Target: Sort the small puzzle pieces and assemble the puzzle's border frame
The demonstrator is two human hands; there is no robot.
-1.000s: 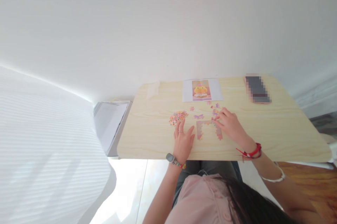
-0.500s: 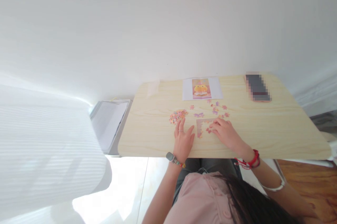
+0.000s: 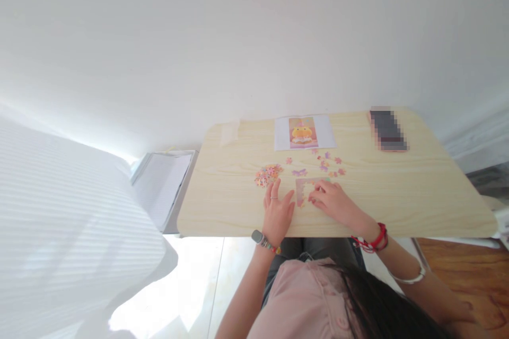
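My left hand (image 3: 277,213) lies on the table with its fingers spread, just below a pile of jigsaw puzzle pieces (image 3: 269,175). To its right is a partly joined puzzle (image 3: 300,194), whose top and left edges show as a pinkish L-shape. My right hand (image 3: 333,202) reaches over the inside of that corner, fingertips pinched on a small reddish puzzle piece (image 3: 312,199). The fingers partly cover this piece and the puzzle's top right part. Several loose pink and purple pieces (image 3: 324,165) lie above the joined part, with a short joined strip (image 3: 299,172) nearby.
A paper sheet with a printed yellow-character picture (image 3: 303,133) lies at the table's back edge. A phone (image 3: 388,130) rests at the back right. Left of the wooden table (image 3: 429,201) stands a grey tray with papers (image 3: 165,185). A white wall rises behind.
My right hand has moved slightly left and down over the puzzle corner, carrying the reddish piece closer to the left edge. My left hand has stayed nearly still.
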